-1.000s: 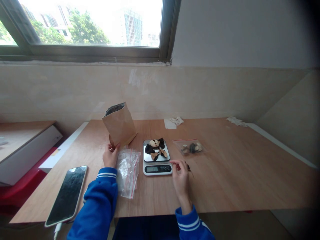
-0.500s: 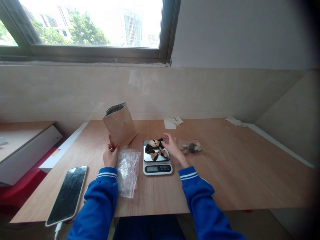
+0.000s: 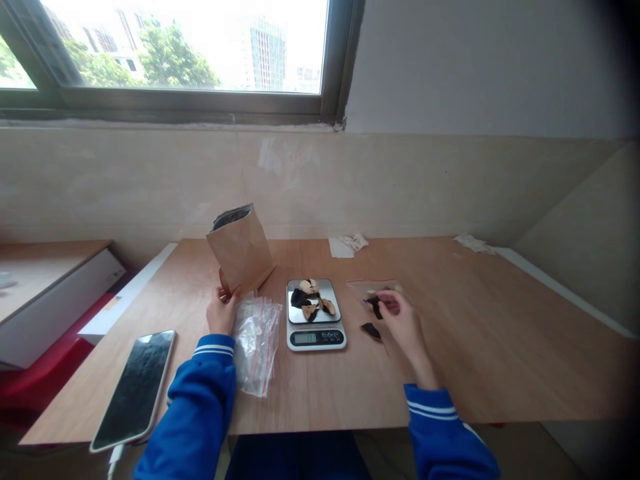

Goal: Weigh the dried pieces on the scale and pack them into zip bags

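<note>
A kitchen scale (image 3: 317, 338) holds several dried black-and-tan pieces (image 3: 310, 310) that look like dried mushroom. My left hand (image 3: 223, 310) pinches the lower left corner of an upright brown paper bag (image 3: 240, 250), whose top gapes. Right of the scale, my right hand (image 3: 397, 313) is closed at the fingertips on a dark dried piece (image 3: 375, 307), over a clear zip bag (image 3: 357, 287) that my fingers partly cover. Another dark piece (image 3: 371, 331) lies on the table just below that hand.
Flat clear zip bags (image 3: 257, 347) lie between my left forearm and the scale. A phone (image 3: 135, 390) with a charging cable lies at the left on the wooden table (image 3: 480, 333). White paper (image 3: 341, 248) and a crumpled scrap (image 3: 356, 241) rest near the wall.
My right hand has moved from the scale rightward to the zip bag. A dark piece at the scale's upper right is gone from the plate. My left hand stays at the paper bag.
</note>
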Motion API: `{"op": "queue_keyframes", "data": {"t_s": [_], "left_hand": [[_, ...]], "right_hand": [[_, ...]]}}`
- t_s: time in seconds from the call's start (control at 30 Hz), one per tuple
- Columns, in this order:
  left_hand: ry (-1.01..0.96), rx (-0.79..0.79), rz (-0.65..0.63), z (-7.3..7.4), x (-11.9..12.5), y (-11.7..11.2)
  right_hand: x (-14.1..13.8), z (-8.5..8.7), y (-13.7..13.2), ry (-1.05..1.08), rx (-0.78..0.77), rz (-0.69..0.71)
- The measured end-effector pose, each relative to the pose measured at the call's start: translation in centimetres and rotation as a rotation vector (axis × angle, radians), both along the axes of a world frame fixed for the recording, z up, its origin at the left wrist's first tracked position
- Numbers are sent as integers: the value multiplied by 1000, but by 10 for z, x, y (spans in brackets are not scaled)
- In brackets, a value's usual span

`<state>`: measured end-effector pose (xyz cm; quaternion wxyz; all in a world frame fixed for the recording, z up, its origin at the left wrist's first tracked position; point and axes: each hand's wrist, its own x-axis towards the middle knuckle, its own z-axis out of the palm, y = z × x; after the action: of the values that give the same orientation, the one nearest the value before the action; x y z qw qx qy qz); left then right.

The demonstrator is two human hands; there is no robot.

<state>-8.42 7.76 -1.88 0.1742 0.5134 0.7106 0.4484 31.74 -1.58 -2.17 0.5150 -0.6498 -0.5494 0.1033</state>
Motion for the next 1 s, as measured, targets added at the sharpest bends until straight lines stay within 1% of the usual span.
{"op": "queue_keyframes", "data": {"t_s": [0.07,0.13,0.2,0.3,0.37,0.47,0.53,0.6,0.67,0.77,0.87,0.93,1.0], "left_hand": [[1,5,-5,-1,0,0],[4,7,-3,-1,-1,1],[11,4,-2,-1,-1,1],[15,-1,2,0,0,0],[13,0,3,0,0,-1],[11,0,3,1,0,-1],[13,-1,2,1,0,-1],[11,0,-2,1,0,-1],[6,2,-7,1,0,-1],[-3,4,-7,2,1,-1],[0,3,-6,2,1,-1],[3,0,-7,1,1,-1],[-2,-3,-11,1,1,-1]], "right_hand": [[15,-10,-14,-117,-40,21],[21,-17,-23,-258,-50,-13],[18,-20,-29,-356,-23,-84],[-1,-20,-37,-415,32,-152],[-16,-21,-43,-423,26,-106],[-30,-27,-49,-419,-14,37],[-32,-33,-50,-384,-17,96],[-30,-38,-49,-314,-8,123],[-27,-39,-48,-239,-11,155],[-27,-29,-47,-162,-41,197],[-38,-9,-40,-78,-46,208],[-49,5,-28,1,-26,218],[-62,15,-9,94,-3,233]]}}
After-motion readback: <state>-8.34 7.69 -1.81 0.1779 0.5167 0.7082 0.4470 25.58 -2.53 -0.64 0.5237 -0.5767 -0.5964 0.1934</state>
